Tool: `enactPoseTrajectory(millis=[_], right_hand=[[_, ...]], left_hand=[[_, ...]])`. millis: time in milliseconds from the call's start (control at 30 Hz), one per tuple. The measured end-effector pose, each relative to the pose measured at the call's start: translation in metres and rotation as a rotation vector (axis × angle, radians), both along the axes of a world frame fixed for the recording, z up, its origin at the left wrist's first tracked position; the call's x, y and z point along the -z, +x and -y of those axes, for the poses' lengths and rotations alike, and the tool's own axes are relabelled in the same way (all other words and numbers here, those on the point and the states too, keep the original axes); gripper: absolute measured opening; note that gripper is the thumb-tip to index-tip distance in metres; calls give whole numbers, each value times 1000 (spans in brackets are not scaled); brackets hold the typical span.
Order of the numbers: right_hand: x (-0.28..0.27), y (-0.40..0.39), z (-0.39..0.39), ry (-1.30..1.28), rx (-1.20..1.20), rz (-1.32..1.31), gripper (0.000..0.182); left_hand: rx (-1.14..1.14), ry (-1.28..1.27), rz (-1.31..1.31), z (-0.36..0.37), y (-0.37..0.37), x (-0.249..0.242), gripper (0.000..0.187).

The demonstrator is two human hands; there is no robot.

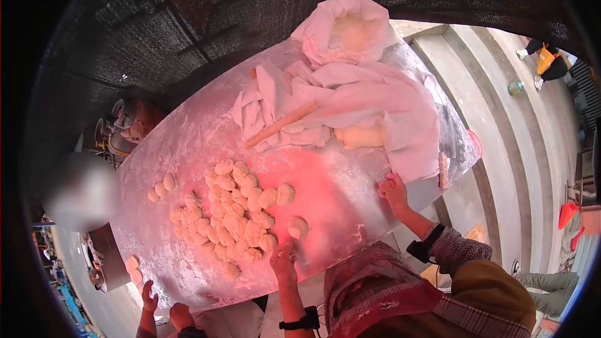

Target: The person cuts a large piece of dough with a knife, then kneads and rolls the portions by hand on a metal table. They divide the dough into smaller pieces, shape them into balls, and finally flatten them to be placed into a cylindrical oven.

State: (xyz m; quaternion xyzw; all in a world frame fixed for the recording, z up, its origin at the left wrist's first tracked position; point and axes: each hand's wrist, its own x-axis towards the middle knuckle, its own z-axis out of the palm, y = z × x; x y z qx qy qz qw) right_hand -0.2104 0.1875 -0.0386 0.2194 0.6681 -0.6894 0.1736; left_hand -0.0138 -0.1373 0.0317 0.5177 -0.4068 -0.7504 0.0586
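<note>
My left hand [285, 264], with a black band on its wrist, is at the near edge of the pile of dough pieces [233, 208]. Its fingers are curled in, and whatever they may hold is hidden. A single round dough piece [298, 228] lies just beyond it on the floured table [350, 209]. Over the table's right part, my right hand [394, 194] has loosely bent fingers, somewhat apart, with nothing seen in them. Close beyond it hangs the edge of a pale cloth [410, 141], which partly covers a thick dough log [360, 136].
A rolling pin [282, 125] lies against the cloth, and a shorter stick [444, 171] at the right edge. A cloth-lined container of flour [352, 32] stands at the back. Another person's hands [181, 317] are at lower left. Concrete steps [482, 100] rise on the right.
</note>
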Motion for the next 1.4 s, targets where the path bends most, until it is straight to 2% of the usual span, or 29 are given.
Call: enactPoseTrajectory(millis=[33, 67, 100, 133, 200, 267, 400, 433, 500, 533, 600, 667, 733, 800, 867, 900, 933, 967, 1000, 1033, 1067, 1100, 1133, 1167, 1267, 1400], right_hand=[[-23, -13, -13, -197, 133, 76, 35], [-52, -38, -22, -396, 265, 152, 32], [-53, -63, -43, -428, 284, 72, 32], [-55, -89, -61, -459, 306, -7, 32], [-100, -141, -73, -422, 390, -153, 31], [-119, -201, -89, -393, 380, -222, 30], [-147, -301, -101, -418, 137, -333, 28], [-139, -309, -102, -418, 145, -330, 28], [-125, -325, -100, -411, 108, -246, 32], [-134, -323, -96, -411, 111, -247, 32], [-145, -296, -94, -78, -92, -328, 35], [-130, -289, -104, -137, -112, -385, 36], [-130, -293, -107, -103, -184, -366, 32], [-129, -324, -115, -166, -173, -350, 32], [-122, -351, -122, -228, -158, -330, 33], [-122, -360, -122, -258, -88, -308, 32], [-122, -367, -122, -289, -16, -287, 32], [-120, -368, -121, -202, 63, -246, 33], [-128, -357, -115, -212, 64, -245, 33], [-136, -341, -110, -81, 48, -369, 39], [-139, -328, -106, 52, 30, -493, 44], [-132, -317, -103, 45, 31, -491, 44], [-121, -307, -101, 196, -45, -594, 51], [-114, -303, -99, 353, -125, -691, 58], [-111, -306, -94, 392, -219, -664, 67], [-120, -298, -89, 289, -138, -621, 68]], left_hand=[[13, 2, 1, -10, -11, 3, 8], [135, 23, -45, -19, -21, 9, 7], [257, 44, -92, -28, -31, 13, 8], [270, 43, -88, -35, -42, 15, 8], [450, -94, -190, -51, -63, 17, 10], [486, -157, -173, -72, -80, 17, 11], [625, -300, -103, -112, -110, 38, 10], [633, -300, -99, -123, -125, 28, 10], [559, -118, -142, -144, -167, 11, 5], [561, -118, -143, -149, -188, 8, 5], [568, -122, -150, -151, -235, 4, 4], [612, -215, -280, -154, -292, -20, 5], [497, -277, -383, -146, -348, -1, 5], [577, -296, -431, -141, -407, -39, 18], [418, -289, -461, -141, -451, -49, 26], [416, -297, -458, -146, -454, -55, 26], [345, -534, -424, -154, -459, -60, 26], [272, -768, -385, -165, -463, -64, 26], [311, -1023, -435, -182, -453, -65, 26], [348, -1279, -482, -204, -431, -62, 25], [499, -1401, -490, -223, -409, -50, 28], [666, -1553, -538, -238, -390, -23, 38], [985, -1707, -363, -253, -373, -6, 58], [1058, -1729, -264, -260, -362, 15, 69], [1100, -1678, -169, -266, -378, -10, 69], [1209, -1538, -201, -246, -378, -18, 69]])
